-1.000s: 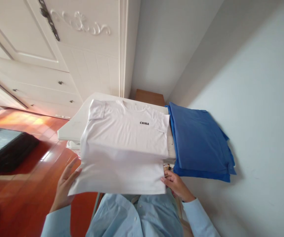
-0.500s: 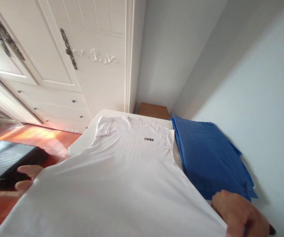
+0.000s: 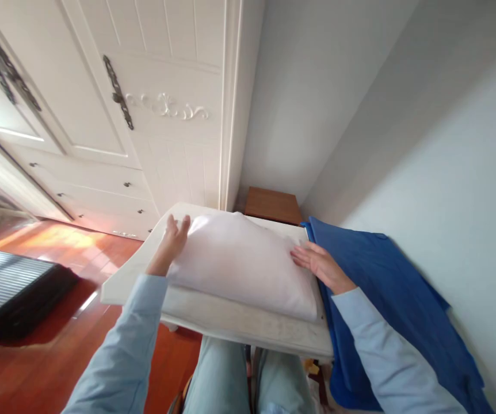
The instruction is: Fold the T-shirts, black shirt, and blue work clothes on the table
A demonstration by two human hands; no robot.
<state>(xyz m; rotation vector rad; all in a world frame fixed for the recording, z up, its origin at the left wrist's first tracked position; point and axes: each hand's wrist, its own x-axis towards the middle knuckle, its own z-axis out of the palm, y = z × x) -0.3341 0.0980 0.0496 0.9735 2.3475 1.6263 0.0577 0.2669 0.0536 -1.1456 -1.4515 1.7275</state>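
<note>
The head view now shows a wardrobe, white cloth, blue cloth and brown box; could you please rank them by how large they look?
Largest to smallest:
1. wardrobe, cut off by the frame
2. blue cloth, partly covered by the right sleeve
3. white cloth
4. brown box

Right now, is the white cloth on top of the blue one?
No, the white cloth lies on the white board, with the blue cloth beside it to the right.
</note>
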